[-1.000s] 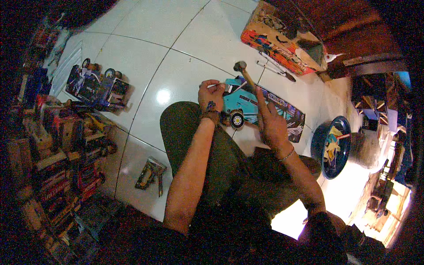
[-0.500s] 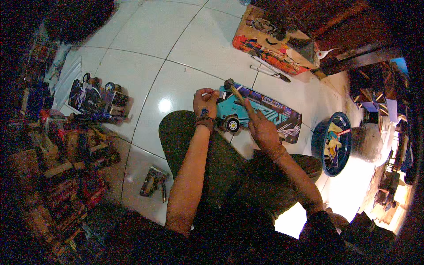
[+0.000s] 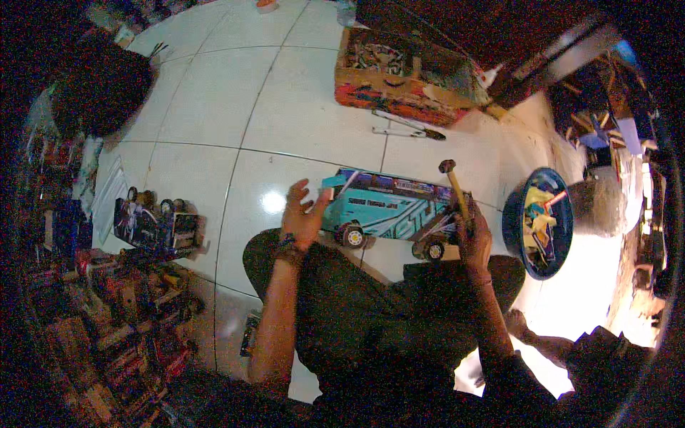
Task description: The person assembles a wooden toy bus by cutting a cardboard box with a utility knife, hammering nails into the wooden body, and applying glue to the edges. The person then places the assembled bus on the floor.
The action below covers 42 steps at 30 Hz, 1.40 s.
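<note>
Tiled floor (image 3: 285,100): toy bus (image 3: 391,208) rests on it, mid-view.
Left hand (image 3: 302,220): fingers spread beside bus end; contact unclear.
Right hand (image 3: 475,241): wrapped around hammer (image 3: 456,187).
Hammer work: likely step; another tap calls for steadying bus.

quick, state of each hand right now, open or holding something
Left hand: open, at the left end of the toy bus; contact unclear.
Right hand: closed, holding the hammer by its handle.
</note>
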Tool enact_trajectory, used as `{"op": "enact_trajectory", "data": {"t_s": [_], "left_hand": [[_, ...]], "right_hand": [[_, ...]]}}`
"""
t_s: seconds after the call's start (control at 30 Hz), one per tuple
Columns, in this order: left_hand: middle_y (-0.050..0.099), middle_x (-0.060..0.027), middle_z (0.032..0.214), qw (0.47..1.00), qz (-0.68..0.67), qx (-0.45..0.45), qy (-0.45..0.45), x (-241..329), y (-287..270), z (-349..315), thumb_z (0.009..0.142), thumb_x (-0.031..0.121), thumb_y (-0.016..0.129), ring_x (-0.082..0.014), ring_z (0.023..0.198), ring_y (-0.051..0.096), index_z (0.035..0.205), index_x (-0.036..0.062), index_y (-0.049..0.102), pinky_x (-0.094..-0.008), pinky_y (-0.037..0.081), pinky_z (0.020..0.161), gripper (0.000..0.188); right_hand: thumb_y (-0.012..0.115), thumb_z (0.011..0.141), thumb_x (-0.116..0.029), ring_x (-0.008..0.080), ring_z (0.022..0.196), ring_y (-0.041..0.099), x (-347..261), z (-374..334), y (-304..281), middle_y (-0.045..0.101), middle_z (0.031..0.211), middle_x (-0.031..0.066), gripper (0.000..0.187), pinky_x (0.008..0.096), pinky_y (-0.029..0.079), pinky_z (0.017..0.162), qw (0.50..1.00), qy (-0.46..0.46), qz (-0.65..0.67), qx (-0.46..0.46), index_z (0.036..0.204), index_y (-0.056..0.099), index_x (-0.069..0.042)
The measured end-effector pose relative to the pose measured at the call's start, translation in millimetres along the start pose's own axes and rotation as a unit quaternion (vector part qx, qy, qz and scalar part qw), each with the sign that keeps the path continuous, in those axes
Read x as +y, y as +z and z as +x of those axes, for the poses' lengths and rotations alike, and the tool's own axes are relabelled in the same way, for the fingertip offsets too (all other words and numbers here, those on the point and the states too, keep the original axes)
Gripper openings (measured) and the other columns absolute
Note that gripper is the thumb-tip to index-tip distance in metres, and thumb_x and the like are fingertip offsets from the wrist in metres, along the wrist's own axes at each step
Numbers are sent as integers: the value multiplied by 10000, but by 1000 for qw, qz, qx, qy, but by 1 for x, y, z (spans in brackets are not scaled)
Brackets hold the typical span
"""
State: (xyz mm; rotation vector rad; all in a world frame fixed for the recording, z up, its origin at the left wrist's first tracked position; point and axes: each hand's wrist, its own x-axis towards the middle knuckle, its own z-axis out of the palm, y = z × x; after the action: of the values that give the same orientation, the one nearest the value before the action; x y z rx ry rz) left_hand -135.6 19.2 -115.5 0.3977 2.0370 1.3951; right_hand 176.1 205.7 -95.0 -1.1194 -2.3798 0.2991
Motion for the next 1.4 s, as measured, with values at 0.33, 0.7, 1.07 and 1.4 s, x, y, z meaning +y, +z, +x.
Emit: {"op": "enact_trajectory", "data": {"t_s": [0.33,0.7,1.07,1.4], "left_hand": [[582,-91,980,951,242,123,-147,-106,-180,-117,944,269,579,-195,850,520,1120,31,577,-321,443,753,297],[478,-172,1375,786,616,39,-19,-192,-150,-268,799,398,687,-389,1315,365,1380,117,470,-493,267,1101,680],[536,-235,1302,770,610,-178,58,-232,-283,-236,924,294,584,-406,1160,545,1388,122,459,-462,453,985,510],[684,-155,1025,909,365,-25,200,95,-177,-84,949,248,621,-218,905,650,1160,-13,596,-354,499,818,336]], "right_hand": [[692,864,-413,182,673,556,72,-35,8,621,789,64,404,322,446,592,935,252,227,-107,1056,652,-60],[562,909,-562,97,569,444,82,-52,27,497,740,-5,499,259,346,459,912,301,248,-127,897,618,-66],[559,911,-572,88,595,440,59,-39,10,527,730,-21,529,253,363,501,837,424,315,-146,948,646,-52],[600,926,-422,155,708,547,52,-36,4,602,811,42,409,293,438,559,866,374,298,-147,1011,631,-24]]}}
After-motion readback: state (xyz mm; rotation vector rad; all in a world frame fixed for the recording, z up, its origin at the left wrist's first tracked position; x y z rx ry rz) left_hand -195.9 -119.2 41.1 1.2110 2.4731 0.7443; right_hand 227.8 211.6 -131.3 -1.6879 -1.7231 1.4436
